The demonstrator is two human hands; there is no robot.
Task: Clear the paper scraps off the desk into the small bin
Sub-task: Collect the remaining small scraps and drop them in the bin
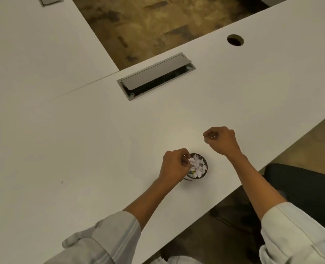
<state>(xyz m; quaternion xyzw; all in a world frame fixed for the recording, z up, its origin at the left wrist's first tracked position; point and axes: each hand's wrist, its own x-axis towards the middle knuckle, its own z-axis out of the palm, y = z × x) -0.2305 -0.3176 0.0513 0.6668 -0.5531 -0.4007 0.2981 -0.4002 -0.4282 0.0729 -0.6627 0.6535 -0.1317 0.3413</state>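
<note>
A small dark round bin (204, 173) stands on the white desk (100, 140), filled with white paper scraps (198, 165). My left hand (175, 165) hovers over the bin's left rim, fingertips pinched on a small white scrap. My right hand (221, 139) is above the desk up and to the right of the bin, fingers curled, thumb and forefinger pinching a thin pale sliver. I see no loose scraps on the desk surface around the bin.
A grey cable flap (156, 76) is set into the desk beyond the hands, partly raised. A round cable hole (235, 40) lies at the far right. The desk edge runs diagonally at the right, with a dark chair seat (300, 180) below it.
</note>
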